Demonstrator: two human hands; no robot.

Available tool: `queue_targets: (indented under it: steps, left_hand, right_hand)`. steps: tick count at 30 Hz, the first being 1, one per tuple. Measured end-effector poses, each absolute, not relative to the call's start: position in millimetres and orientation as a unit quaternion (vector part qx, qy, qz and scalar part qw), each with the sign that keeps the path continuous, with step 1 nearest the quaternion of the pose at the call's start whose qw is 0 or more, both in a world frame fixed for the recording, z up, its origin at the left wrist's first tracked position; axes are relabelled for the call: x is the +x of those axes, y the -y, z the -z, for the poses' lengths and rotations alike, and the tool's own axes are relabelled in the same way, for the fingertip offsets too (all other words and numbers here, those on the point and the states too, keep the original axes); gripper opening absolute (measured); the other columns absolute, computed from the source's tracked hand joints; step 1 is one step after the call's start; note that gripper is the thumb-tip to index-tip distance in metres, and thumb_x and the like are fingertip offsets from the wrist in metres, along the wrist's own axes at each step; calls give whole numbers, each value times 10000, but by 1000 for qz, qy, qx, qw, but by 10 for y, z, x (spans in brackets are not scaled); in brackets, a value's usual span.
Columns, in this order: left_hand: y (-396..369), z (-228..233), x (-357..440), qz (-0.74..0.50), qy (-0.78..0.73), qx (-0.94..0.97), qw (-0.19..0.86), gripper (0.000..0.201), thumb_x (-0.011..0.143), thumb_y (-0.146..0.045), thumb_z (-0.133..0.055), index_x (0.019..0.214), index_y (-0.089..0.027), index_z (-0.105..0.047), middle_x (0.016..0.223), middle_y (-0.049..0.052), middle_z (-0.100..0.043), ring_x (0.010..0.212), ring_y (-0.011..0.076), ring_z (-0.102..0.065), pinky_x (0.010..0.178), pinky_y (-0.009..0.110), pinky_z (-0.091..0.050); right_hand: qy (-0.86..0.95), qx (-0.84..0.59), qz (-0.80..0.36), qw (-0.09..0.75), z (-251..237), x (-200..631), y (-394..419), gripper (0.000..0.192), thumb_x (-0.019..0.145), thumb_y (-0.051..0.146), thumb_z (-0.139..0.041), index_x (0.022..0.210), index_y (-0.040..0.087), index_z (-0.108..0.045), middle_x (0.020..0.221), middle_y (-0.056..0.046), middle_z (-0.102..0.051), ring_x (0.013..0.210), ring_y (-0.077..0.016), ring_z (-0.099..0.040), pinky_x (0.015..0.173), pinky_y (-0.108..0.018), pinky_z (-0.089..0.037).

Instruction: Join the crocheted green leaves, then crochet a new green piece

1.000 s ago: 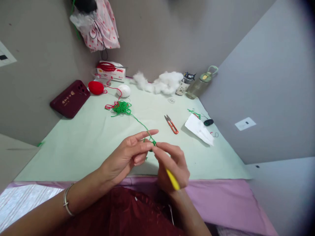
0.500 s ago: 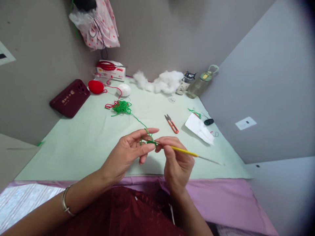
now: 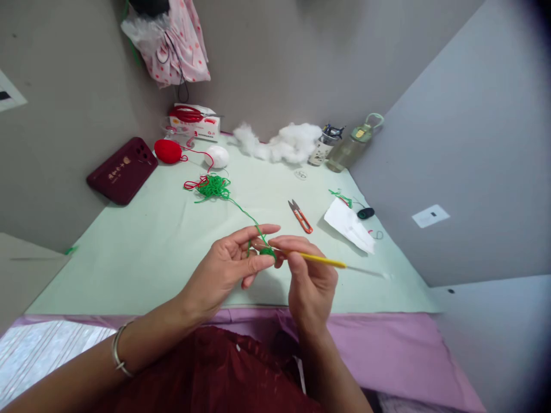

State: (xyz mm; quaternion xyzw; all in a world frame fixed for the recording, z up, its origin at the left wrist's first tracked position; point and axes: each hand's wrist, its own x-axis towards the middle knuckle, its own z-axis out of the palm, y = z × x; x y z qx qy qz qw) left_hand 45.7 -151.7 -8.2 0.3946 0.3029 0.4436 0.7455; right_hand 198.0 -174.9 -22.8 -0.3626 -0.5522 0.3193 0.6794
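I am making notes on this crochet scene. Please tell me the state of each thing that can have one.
left hand: pinching the green crochet piece
right hand: gripping the yellow crochet hook
green yarn: loose tangle, strand leading to the hands
orange snips: lying flat, unused
water bottle: lid closed, leaning

Views: one, head-worn.
Position: above the near edge of the desk (image 3: 129, 252).
Facing: forward and down, toward the corner where two walls meet.
Nearness: hands close below, desk's far edge well off.
Overlap: none, single view.
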Motion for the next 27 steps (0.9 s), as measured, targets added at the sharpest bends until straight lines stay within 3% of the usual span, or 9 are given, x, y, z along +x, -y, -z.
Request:
queue_targets:
  steps: [4, 8, 11, 14, 16, 19, 21, 24, 27]
  left_hand:
    - [1540, 112, 498, -487, -333, 394, 705, 339, 812, -283, -854, 1145, -253, -797, 792, -40, -623, 515, 11, -457, 522, 161, -380]
    - [1499, 120, 480, -463, -312, 332, 760, 422, 806, -285, -861, 1212, -220, -771, 671, -63, -534, 473, 2, -364, 463, 142, -296]
    - [1460, 102, 453, -432, -288, 282, 807, 365, 810, -231, -850, 1163, -167, -787, 648, -79, -461, 457, -12, -279, 426, 127, -244]
    - [1467, 68, 468, -492, -296, 285, 768, 399, 787, -159, -856, 1175, -217, -783, 774, -53, -565, 479, -24, -351, 444, 112, -293]
    - [1488, 58, 494, -515, -303, 302, 743, 471, 768, -157, -874, 1216, -255, -768, 790, -50, -594, 501, -15, -405, 463, 106, -323]
    - [1493, 73, 501, -458, -290, 295, 787, 425, 796, -211, -861, 1212, -214, -776, 651, -74, -494, 474, -5, -359, 447, 108, -305]
    - [1477, 86, 480, -441, -282, 283, 804, 336, 822, -217, -836, 1153, -173, -799, 644, -78, -455, 462, -14, -308, 431, 109, -278]
    - [1474, 87, 452, -477, -295, 306, 769, 296, 817, -185, -832, 1112, -207, -812, 757, -54, -544, 475, -29, -349, 446, 112, -296]
    - [1511, 84, 458, -474, -310, 362, 740, 351, 830, -224, -833, 1174, -281, -792, 845, -39, -635, 500, -15, -448, 499, 132, -363]
  right_hand:
    - [634, -396, -162, 644, 316, 1922, 1791, 286, 979, 103, -592, 1108, 293, -763, 990, -35, -765, 885, -178, -716, 738, -334, -603]
    - [688, -410, -8, 599, 350, 1942, 1788, 345, 937, 77, -648, 1171, 305, -758, 1103, -62, -747, 963, -197, -721, 791, -356, -611]
    - [648, -410, -82, 637, 276, 1969, 1756, 264, 968, 92, -606, 1092, 265, -763, 938, -44, -738, 819, -169, -697, 718, -338, -598]
    - [602, -414, -176, 660, 229, 1953, 1727, 235, 999, 124, -563, 1019, 256, -756, 825, -14, -694, 684, -140, -649, 629, -310, -572]
    - [630, -420, -122, 642, 254, 1928, 1720, 236, 973, 116, -608, 1045, 273, -769, 910, -32, -718, 780, -160, -688, 671, -320, -587]
    - [659, -417, -17, 625, 303, 1926, 1716, 300, 930, 79, -657, 1106, 291, -775, 1019, -55, -740, 913, -188, -704, 747, -341, -594]
    - [626, -415, -82, 656, 293, 1950, 1709, 268, 959, 93, -616, 1076, 276, -773, 931, -36, -733, 810, -162, -678, 710, -327, -573]
    - [553, -392, -238, 695, 233, 1968, 1693, 213, 997, 165, -586, 982, 261, -775, 843, -6, -699, 662, -120, -613, 637, -295, -535]
    - [555, -391, -289, 675, 202, 1946, 1689, 169, 980, 198, -633, 963, 264, -788, 883, -13, -728, 729, -132, -640, 676, -291, -542]
